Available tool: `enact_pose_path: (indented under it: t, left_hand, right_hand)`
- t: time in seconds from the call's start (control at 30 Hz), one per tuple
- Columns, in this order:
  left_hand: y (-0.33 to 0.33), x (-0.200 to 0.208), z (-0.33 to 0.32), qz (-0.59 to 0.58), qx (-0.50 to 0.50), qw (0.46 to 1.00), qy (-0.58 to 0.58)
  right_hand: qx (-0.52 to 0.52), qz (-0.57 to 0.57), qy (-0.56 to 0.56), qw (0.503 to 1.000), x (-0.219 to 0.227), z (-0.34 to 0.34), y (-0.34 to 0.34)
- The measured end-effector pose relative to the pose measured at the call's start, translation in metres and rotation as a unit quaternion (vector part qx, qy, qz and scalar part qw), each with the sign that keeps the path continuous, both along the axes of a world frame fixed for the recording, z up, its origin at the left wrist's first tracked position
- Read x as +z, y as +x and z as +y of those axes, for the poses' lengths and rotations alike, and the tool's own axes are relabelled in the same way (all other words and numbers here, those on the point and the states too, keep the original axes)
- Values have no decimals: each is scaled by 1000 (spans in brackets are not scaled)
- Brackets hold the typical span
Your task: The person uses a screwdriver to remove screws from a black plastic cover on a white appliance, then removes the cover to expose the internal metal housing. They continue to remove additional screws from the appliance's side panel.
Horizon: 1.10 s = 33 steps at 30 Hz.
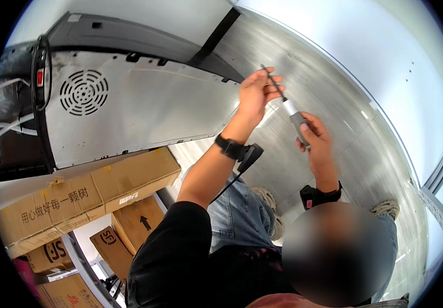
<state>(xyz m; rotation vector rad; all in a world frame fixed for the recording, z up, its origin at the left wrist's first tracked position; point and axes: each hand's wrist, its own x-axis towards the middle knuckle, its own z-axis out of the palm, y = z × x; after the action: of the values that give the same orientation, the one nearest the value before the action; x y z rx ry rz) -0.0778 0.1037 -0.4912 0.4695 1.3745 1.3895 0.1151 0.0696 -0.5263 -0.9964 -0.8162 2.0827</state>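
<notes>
An electric screwdriver (297, 119) with a grey handle, a pale collar and a long dark shaft is held up in front of me, its tip pointing to the upper left. My right hand (314, 134) is closed around the grey handle. Near the tip, the fingers of my left hand (256, 92) are bent around the thin shaft, thumb on one side and fingertips on the other. Left of my hands lies a large metal-sided appliance (149, 100) with a round vent, black edges and a red switch.
A long cardboard box (93, 197) runs below the appliance, with several smaller cartons (138, 222) under it. Grey floor (293, 169) lies beneath my hands, and a white wall panel (380, 56) rises at the right. A cable hangs from my left wristband (231, 148).
</notes>
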Motion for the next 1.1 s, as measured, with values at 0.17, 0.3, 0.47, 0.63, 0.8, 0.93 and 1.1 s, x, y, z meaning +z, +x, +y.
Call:
enact_pose_path:
  t: [0.17, 0.3, 0.47, 0.63, 0.8, 0.93, 1.1]
  left_hand:
    - [-53, 31, -44, 10, 69, 995, 67]
    - [-72, 52, -59, 24, 89, 988, 122]
    - [-85, 56, -59, -36, 119, 981, 150]
    - [-96, 70, -62, -19, 118, 979, 166]
    - [-105, 71, -62, -13, 97, 979, 177]
    - [-105, 71, -63, -15, 93, 978, 186]
    - [-107, 72, -64, -28, 100, 977, 187]
  right_hand:
    - [85, 44, 12, 995, 26, -28, -51]
    - [75, 59, 48, 994, 49, -44, -77]
    - [52, 56, 62, 995, 68, -46, -96]
    - [47, 47, 72, 995, 83, -48, -108]
    - [54, 54, 42, 996, 87, -44, -108]
    - [51, 61, 20, 997, 92, -44, -107]
    - [55, 33, 18, 998, 104, -40, -105]
